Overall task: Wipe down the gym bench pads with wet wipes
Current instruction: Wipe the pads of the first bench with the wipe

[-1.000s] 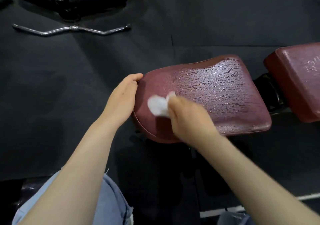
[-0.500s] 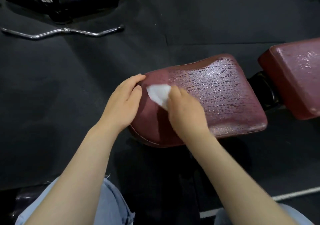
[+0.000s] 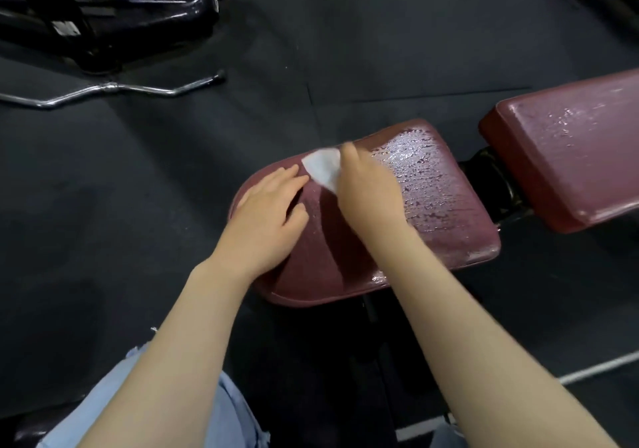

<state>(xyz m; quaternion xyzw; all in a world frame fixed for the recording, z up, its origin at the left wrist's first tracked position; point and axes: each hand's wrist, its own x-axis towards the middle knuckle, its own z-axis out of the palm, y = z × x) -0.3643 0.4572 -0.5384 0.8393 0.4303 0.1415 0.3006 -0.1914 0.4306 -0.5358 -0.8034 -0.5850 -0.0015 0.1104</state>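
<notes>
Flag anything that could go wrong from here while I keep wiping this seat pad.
The seat pad is beaded with liquid on its right half, but the strip beside the left hand looks dull, so it could be missed. The left hand lies flat in the wet wipe's path and may block the stroke. The right hand grips only a small wipe, which could dry out before the back pad is done.

Wet, glossy maroon vinyl seat pad (image 3: pixel 432 205); matt black rubber floor (image 3: pixel 138 188); chrome bar (image 3: pixel 114 90).
</notes>
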